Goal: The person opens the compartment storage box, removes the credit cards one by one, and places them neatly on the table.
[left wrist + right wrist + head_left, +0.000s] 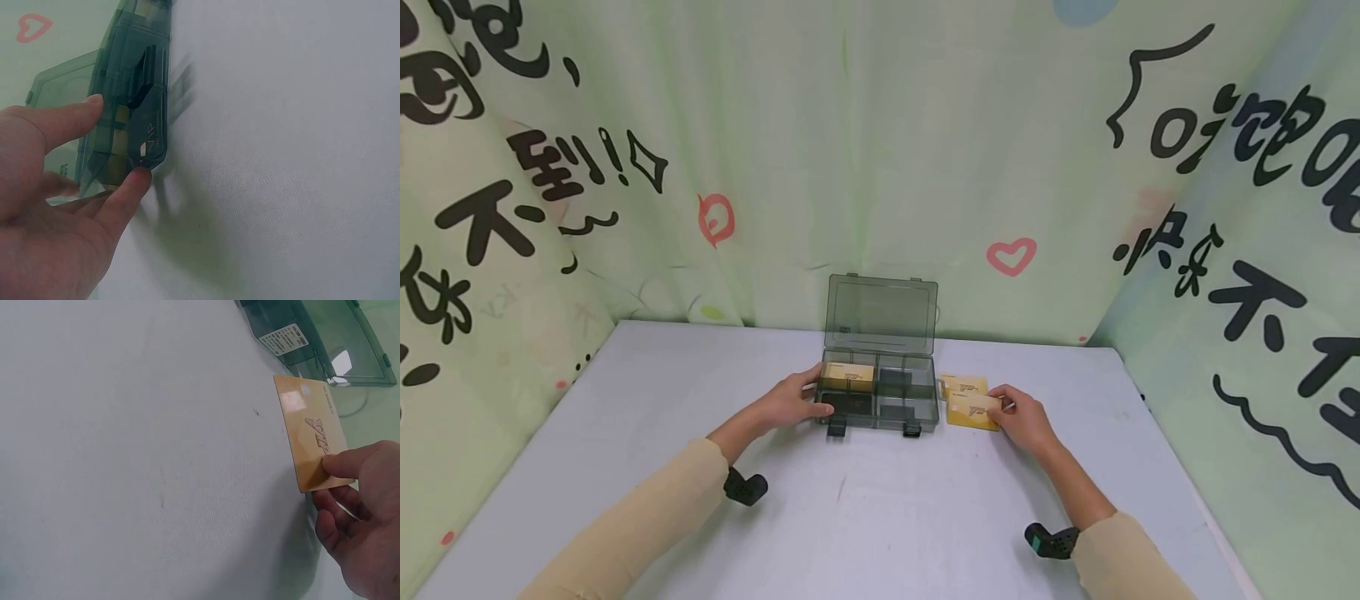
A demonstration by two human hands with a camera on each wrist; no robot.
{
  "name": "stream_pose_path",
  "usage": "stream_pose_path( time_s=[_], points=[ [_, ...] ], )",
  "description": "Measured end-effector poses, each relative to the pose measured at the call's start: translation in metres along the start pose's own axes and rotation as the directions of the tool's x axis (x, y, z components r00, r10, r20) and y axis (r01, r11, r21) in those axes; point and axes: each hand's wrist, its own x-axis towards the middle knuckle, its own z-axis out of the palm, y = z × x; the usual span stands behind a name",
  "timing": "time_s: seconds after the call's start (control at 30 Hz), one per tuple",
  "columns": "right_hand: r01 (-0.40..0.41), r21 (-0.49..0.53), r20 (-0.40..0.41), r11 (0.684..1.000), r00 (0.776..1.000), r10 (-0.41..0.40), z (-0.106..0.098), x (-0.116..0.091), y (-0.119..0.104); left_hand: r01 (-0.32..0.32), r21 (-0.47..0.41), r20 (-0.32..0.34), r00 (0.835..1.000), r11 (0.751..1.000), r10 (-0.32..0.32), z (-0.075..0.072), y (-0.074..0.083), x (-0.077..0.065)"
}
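A translucent grey-green compartment box (907, 423) stands on the table with its hinged lid (880, 313) raised. My left hand (792, 398) holds the box at its left end, thumb by the front corner and fingers along the side. Gold cards (848, 375) are in the back left compartment, and a black card (147, 128) with VIP lettering shows through the front wall. To the right of the box, my right hand (1024, 417) pinches a gold VIP card (303, 425) between thumb and fingers. Another gold card (962, 383) lies just behind it.
A white-covered table (880, 517) bears the box and cards. Printed curtains (880, 150) enclose it at the back and both sides. Black devices are worn on the left wrist (745, 487) and right wrist (1051, 542). Two dark latches (837, 428) stick out from the box's front.
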Motion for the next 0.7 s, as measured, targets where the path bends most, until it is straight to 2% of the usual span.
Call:
stream_pose_path(
  time_s=[0.13, 0.3, 0.47, 0.7],
  points=[
    [0.027, -0.018, 0.006, 0.999, 1.000, -0.027, 0.0013, 0.0001, -0.0003, 0.007, 0.008, -0.003, 1.000, 1.000, -0.007, 0.0003, 0.0010, -0.0004],
    [0.048, -0.092, 0.022, 0.995, 0.999, -0.047, 0.0042, 0.0015, -0.0024, 0.008, 0.008, 0.000, 1.000, 1.000, -0.008, 0.0011, 0.0001, 0.0003],
    [0.041, -0.165, 0.038, 0.985, 0.999, -0.035, 0.0068, 0.0030, -0.0050, 0.001, 0.013, -0.002, 1.000, 1.000, -0.001, 0.0015, -0.0004, -0.0001],
    [0.039, -0.226, 0.005, 0.973, 0.999, -0.039, 0.0095, 0.0047, -0.0088, 0.001, 0.012, -0.004, 1.000, 1.000, -0.001, 0.0010, 0.0000, 0.0003]
  ],
)
